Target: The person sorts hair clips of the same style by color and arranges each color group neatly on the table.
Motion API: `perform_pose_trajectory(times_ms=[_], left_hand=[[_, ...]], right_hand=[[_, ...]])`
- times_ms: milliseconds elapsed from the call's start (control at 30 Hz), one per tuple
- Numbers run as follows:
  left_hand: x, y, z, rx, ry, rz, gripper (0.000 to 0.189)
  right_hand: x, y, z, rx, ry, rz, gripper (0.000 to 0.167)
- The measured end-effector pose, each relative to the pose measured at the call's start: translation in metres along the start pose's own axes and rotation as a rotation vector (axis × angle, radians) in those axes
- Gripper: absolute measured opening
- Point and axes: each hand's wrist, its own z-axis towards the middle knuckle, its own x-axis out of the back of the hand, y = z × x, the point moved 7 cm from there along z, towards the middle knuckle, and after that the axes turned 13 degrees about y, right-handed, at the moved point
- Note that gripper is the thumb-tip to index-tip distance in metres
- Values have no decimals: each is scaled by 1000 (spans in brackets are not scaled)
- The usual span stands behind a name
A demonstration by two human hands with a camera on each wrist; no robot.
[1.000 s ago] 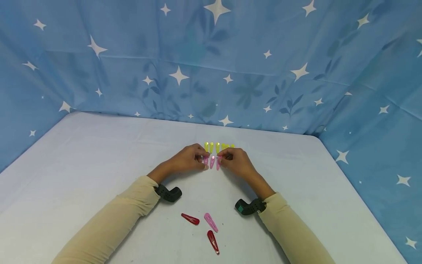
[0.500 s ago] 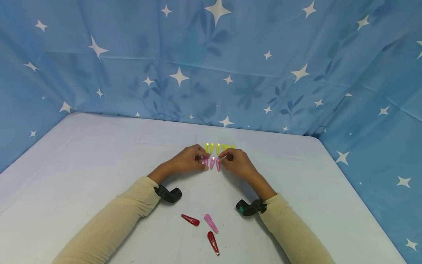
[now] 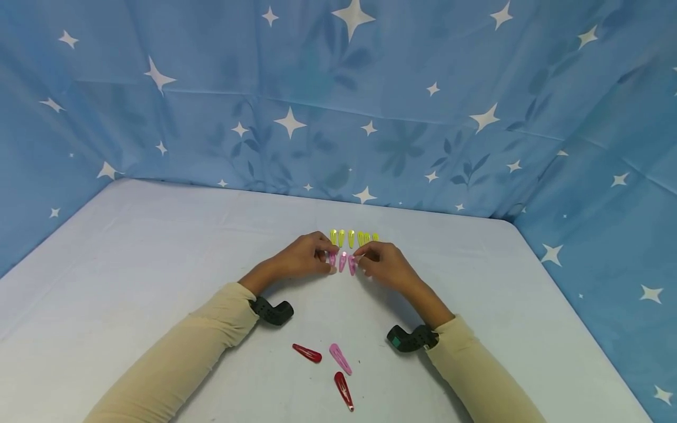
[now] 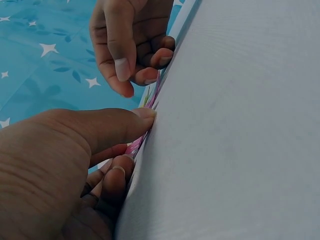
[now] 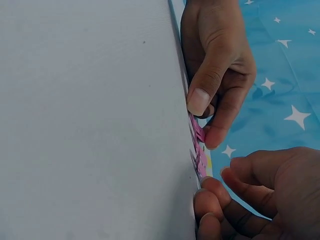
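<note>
In the head view my left hand [image 3: 302,256] holds the leftmost pink snap hair clip [image 3: 332,259] between thumb and index finger, on the table. Beside it lie a middle pink hair clip [image 3: 342,262] and a right pink hair clip [image 3: 352,266]. My right hand [image 3: 390,267] hovers at the right clip, its fingers loosely bent and, in the right wrist view, apart from the pink clips [image 5: 201,162]. From the left wrist view, my left thumb and fingers are close around pink clips [image 4: 135,146], mostly hidden at table level.
Several yellow hair clips [image 3: 351,238] form a row just behind the pink ones. Nearer the front lie a loose pink clip [image 3: 340,359], a red clip [image 3: 307,353] and another red clip [image 3: 344,391]. A blue star-patterned curtain [image 3: 402,147] borders the white table [image 3: 185,235].
My right hand has eased off the right pink clip and drawn slightly to the right and toward me, uncovering that clip. The left hand stays at the leftmost clip.
</note>
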Motion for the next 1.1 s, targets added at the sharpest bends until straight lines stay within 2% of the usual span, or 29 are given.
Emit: perform_pose_trajectory(times_ms=[367, 633, 1100], left_hand=[[0, 0, -1, 42, -5, 9, 46], [1, 2, -1, 32, 5, 6, 46], [1, 1, -2, 21, 3, 17, 46]], right_hand=[[7, 9, -10, 17, -51, 36, 23], [14, 11, -23, 80, -90, 52, 21], [15, 10, -43, 78, -134, 55, 20]])
